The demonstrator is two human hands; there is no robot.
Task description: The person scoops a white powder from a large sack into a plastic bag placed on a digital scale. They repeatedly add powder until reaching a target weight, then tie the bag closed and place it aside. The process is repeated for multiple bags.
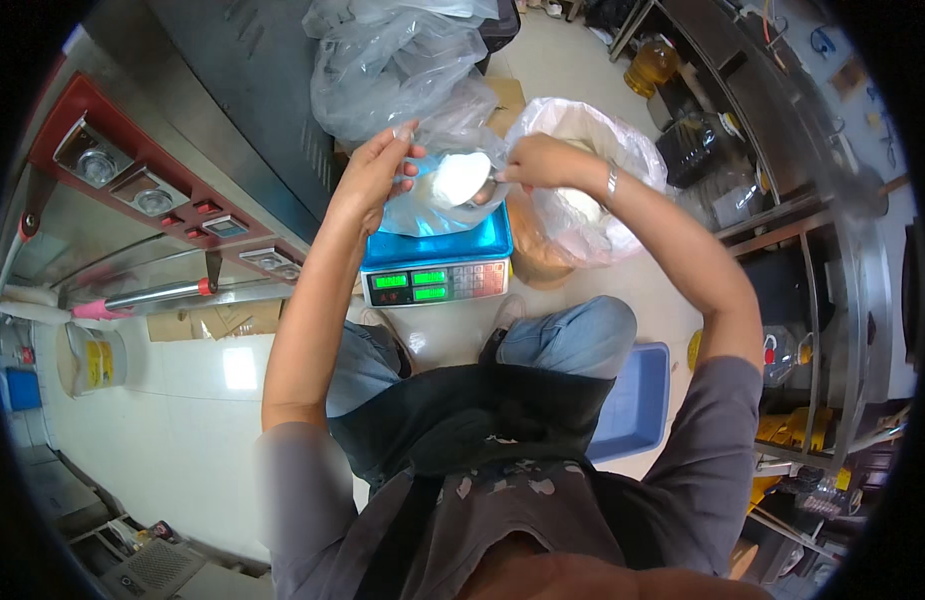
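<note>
My right hand [547,163] is closed round the handle of a scoop [485,192] heaped with white powder [460,180]. The scoop is over a clear plastic bag [414,215], which sits on the blue pan of a digital scale [437,282] with lit green displays. At the bag's left side, my left hand [374,175] pinches its rim between thumb and fingers. Just right of the scale stands an open sack with a white liner [637,135], partly behind my right forearm; white powder shows inside.
Large clear plastic bags [397,65] are piled beyond the scale. On the left runs a steel appliance with a red control panel [122,165]. A blue tub [637,400] lies by my right knee. Metal shelving with oil jugs [652,65] lines the right side; a white bucket [94,360] stands far left.
</note>
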